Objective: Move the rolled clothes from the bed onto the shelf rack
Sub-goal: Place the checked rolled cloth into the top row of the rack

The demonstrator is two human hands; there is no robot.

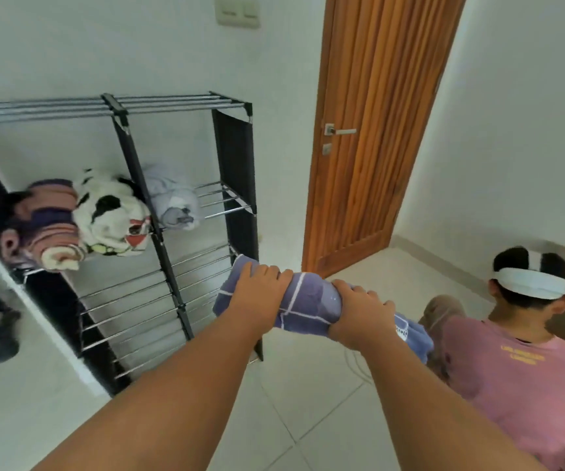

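A rolled purple cloth with white lines (311, 302) is held level in the air just right of the shelf rack (172, 266). My left hand (257, 294) grips its left end and my right hand (359, 314) grips its right part. The rack is black with chrome rods. Its middle shelf carries a pink and purple striped roll (48, 226), a white and black patterned roll (111, 215) and a pale grey roll (172, 202). The bed is out of view.
A person in a pink shirt (526, 368) sits on the floor at the right, close to the cloth. A wooden door (369, 130) stands behind the rack. The rack's lower shelves (138, 311) and top shelf (172, 103) hold nothing. White tiled floor lies below.
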